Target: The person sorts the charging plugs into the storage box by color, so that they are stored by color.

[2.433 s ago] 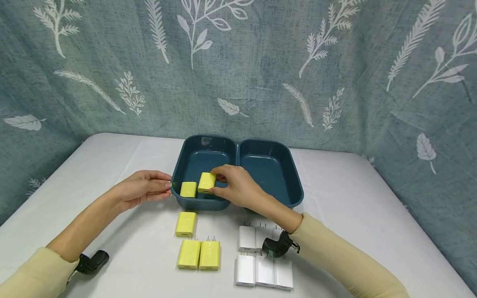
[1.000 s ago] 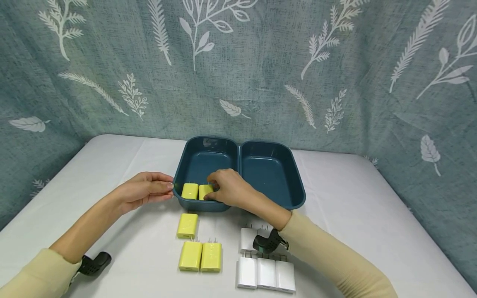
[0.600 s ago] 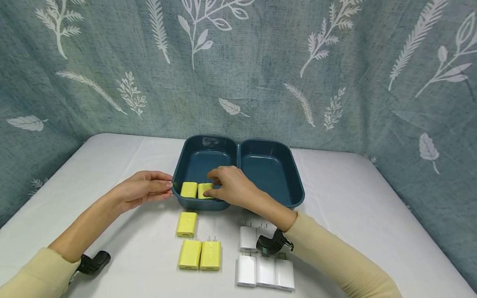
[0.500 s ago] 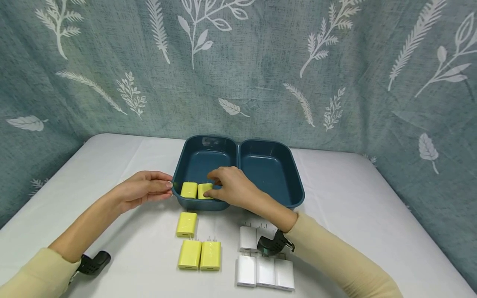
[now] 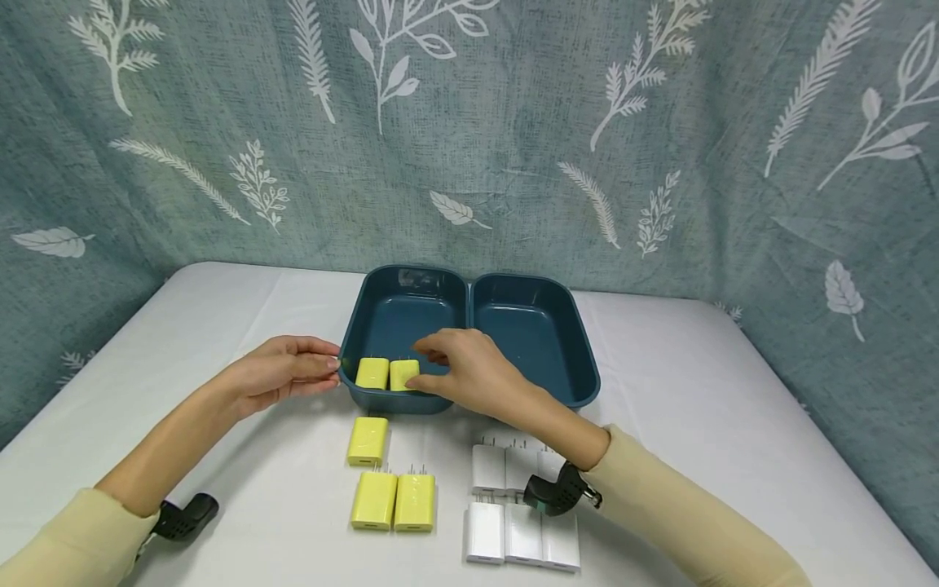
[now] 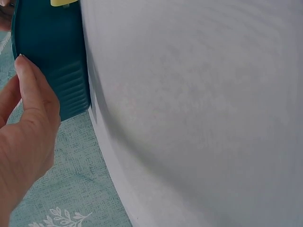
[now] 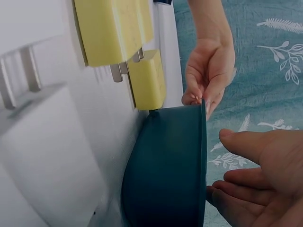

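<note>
Head view: right hand (image 5: 477,371) nearer, wide, empty; yellow charger (image 5: 403,374) at its 9 o'clock, axis 12–6; left hand (image 5: 282,368) loose against tray (image 5: 396,402).

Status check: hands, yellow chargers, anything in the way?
Left hand touching left bin. Right hand open over it, gripping nothing. Two yellow chargers inside, three on table. Right forearm blocks head view of right bin's near corner.

1. My left hand (image 5: 289,367) is stretched out, fingers nearly straight, thumb beside them.
2. My right hand (image 5: 473,368) is loosely curved, a gap between thumb and fingertips.
3. My left forearm (image 5: 172,440) and right forearm (image 5: 561,428) slant inward.
</note>
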`<state>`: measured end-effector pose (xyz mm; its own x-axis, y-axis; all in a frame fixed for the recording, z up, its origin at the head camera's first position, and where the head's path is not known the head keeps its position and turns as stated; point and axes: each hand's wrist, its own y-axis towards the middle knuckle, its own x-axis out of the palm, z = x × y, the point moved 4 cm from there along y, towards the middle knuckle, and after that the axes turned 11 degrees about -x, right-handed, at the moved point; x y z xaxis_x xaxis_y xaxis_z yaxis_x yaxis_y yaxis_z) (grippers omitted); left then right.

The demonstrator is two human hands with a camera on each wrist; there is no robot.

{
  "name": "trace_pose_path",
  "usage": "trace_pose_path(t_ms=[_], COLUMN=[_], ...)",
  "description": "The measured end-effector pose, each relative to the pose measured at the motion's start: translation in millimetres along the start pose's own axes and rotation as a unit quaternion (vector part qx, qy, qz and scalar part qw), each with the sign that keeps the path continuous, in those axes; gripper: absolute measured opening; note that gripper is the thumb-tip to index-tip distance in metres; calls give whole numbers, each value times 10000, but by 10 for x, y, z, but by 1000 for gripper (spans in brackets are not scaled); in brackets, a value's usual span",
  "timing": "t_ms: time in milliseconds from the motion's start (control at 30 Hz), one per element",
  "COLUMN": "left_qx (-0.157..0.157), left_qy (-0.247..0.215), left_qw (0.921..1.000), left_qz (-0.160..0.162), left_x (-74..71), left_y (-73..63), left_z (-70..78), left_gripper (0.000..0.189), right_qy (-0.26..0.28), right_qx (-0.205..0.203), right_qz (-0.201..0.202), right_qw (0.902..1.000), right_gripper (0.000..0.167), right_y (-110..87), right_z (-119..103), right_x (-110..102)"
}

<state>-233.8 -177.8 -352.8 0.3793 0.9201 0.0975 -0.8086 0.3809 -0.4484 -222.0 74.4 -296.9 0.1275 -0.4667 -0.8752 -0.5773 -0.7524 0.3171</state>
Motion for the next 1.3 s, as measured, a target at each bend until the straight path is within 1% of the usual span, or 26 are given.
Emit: trace_pose_path(t_ms=[100, 233, 400, 700, 967, 1067, 1200, 1300], left_qx=[-3, -2, -16, -33, -43, -32, -28, -38], left_qy=[-12, -22, -47, -38, -44, -48, -40, -43], left_qw=[10000, 10000, 10000, 10000, 10000, 10000, 10000, 10000], left_qz=[-9, -19, -12, 9, -5, -16, -18, -19], left_x=[1, -1, -6, -4, -5, -3, 3, 5], left_y=[6, 10, 16, 16, 11, 11, 9, 8], left_z=[-4, -7, -3, -4, -1, -1, 1, 2], left_gripper=[40, 40, 40, 40, 39, 39, 40, 41], right_qy=[24, 30, 53, 61, 50, 246, 410, 357], right_qx=[54, 20, -126, -472, -420, -352, -313, -380], right_qz=[54, 122, 202, 200, -115, -254, -537, -701], right_qw=[10000, 9999, 9997, 9987, 9990, 9988, 9972, 9962], right_gripper=[43, 43, 44, 43, 44, 45, 45, 45], right_y=[-51, -113, -185, -340, -468, -520, -586, -633], right_z=[-22, -73, -153, -296, -377, -395, -433, -460], right_x=[-24, -53, -72, -66, -13, 27, 95, 143])
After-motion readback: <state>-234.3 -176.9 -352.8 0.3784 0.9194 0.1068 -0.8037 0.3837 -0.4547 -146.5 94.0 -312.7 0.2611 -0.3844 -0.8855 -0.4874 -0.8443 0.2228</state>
